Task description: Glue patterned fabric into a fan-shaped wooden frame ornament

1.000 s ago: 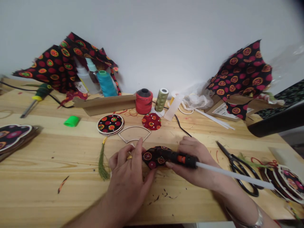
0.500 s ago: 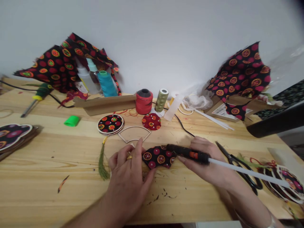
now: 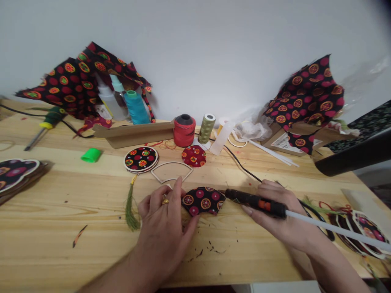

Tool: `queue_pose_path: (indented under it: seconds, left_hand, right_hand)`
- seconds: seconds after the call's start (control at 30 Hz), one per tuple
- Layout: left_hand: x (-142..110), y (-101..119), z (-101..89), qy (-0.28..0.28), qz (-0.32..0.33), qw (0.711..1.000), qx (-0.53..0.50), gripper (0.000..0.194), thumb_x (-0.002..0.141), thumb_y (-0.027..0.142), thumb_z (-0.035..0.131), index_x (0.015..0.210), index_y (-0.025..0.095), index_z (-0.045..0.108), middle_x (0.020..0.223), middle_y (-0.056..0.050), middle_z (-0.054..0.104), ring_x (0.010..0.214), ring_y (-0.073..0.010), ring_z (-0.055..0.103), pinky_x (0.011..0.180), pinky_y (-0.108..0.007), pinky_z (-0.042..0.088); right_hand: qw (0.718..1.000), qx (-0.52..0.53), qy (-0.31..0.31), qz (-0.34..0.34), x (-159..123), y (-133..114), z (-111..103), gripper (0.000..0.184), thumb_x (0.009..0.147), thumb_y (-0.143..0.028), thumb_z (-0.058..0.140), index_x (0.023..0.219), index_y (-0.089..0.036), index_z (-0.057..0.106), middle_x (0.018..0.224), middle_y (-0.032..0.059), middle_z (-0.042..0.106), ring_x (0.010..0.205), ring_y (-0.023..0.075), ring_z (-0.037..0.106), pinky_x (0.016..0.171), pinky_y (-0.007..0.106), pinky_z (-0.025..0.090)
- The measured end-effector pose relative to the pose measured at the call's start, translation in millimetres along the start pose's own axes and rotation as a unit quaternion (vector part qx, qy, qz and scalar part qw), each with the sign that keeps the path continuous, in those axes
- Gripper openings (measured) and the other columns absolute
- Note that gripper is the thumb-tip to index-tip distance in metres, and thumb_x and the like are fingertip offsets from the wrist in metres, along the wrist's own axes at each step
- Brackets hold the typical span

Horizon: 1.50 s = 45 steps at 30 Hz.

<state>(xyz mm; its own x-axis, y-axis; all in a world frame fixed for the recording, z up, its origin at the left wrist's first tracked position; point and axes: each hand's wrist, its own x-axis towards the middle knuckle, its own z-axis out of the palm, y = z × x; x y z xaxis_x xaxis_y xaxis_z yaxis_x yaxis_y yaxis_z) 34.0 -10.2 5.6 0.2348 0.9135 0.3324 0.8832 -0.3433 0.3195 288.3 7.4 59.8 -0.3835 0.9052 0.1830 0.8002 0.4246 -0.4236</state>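
Note:
My left hand (image 3: 166,221) rests on the table and grips the left end of a fan-shaped piece of patterned fabric (image 3: 205,201), black with red and orange dots. My right hand (image 3: 279,215) is closed round a black hot glue gun (image 3: 258,202) with a long white glue stick (image 3: 332,230) out of its back. The gun's nozzle is by the fabric's upper right corner; whether it touches I cannot tell. Just behind lie a bare fan-shaped frame (image 3: 172,163), a red fabric circle (image 3: 194,156) and round framed patterned pieces (image 3: 141,159) with a green tassel (image 3: 132,207).
Black scissors (image 3: 320,219) lie partly behind my right hand, near stacked ornaments (image 3: 371,232). Along the wall stand a red thread spool (image 3: 184,132), an olive spool (image 3: 207,129), a blue spool (image 3: 137,108) and bottles (image 3: 110,101). A screwdriver (image 3: 44,126) lies far left. A cable (image 3: 241,162) crosses behind.
My right hand has drawn the glue gun to the right, away from the fabric's middle, uncovering its upper right part. My left hand stays in place on the fabric.

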Motion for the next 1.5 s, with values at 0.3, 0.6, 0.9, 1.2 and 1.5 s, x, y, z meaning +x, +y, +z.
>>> queue_pose_path:
  seconds: [0.3, 0.6, 0.9, 1.2, 1.5]
  left_hand:
    - [0, 1, 0.6, 0.001, -0.005, 1.0, 0.003, 0.077, 0.084, 0.029, 0.058, 0.146, 0.01, 0.017, 0.108, -0.013, 0.069, 0.113, -0.0373, 0.043, 0.091, -0.054, 0.032]
    - [0, -1, 1.6, 0.008, 0.002, 1.0, 0.006, 0.082, 0.083, 0.029, 0.059, 0.148, 0.013, 0.012, 0.108, -0.012, 0.069, 0.112, -0.0371, 0.045, 0.09, -0.053, 0.033]
    - [0, 1, 0.3, 0.005, 0.003, 1.0, 0.015, 0.075, 0.084, 0.029, 0.06, 0.145, 0.011, 0.018, 0.106, -0.012, 0.071, 0.112, -0.0385, 0.044, 0.09, -0.053, 0.032]
    - [-6, -2, -8.9, 0.022, 0.031, 0.998, 0.044, 0.078, 0.079, 0.039, 0.067, 0.14, 0.009, 0.028, 0.113, -0.016, 0.069, 0.112, -0.0386, 0.045, 0.089, -0.053, 0.032]
    - [-8, -48, -39.9, 0.058, 0.052, 0.993, 0.093, 0.033, 0.087, 0.025, 0.05, 0.119, 0.023, 0.055, 0.105, -0.01, 0.071, 0.104, -0.0364, 0.052, 0.081, -0.05, 0.038]
  right_hand:
    - [0.999, -0.005, -0.009, -0.038, -17, 9, -7, 0.019, 0.083, -0.032, 0.062, 0.067, -0.023, 0.058, 0.061, -0.0008, 0.057, 0.061, 0.0177, 0.055, 0.064, 0.035, 0.042]
    - [0.999, -0.009, -0.027, -0.046, -16, 10, -10, 0.022, 0.085, -0.033, 0.06, 0.067, -0.02, 0.059, 0.06, -0.0001, 0.056, 0.06, 0.0165, 0.052, 0.063, 0.034, 0.04]
    - [0.994, -0.09, 0.066, 0.008, -11, 17, -1, 0.032, 0.086, -0.039, 0.057, 0.061, -0.022, 0.048, 0.059, 0.0015, 0.05, 0.06, 0.0185, 0.049, 0.058, 0.032, 0.037]
    - [0.974, -0.206, -0.081, 0.048, 9, 24, 4, 0.018, 0.071, -0.018, 0.056, 0.089, -0.017, 0.056, 0.09, 0.0116, 0.061, 0.086, 0.0281, 0.049, 0.072, 0.039, 0.038]
    - [0.977, -0.166, -0.133, 0.017, 7, 37, -7, 0.037, 0.063, -0.007, 0.056, 0.097, -0.02, 0.056, 0.101, 0.0103, 0.059, 0.095, 0.0278, 0.051, 0.08, 0.042, 0.043]
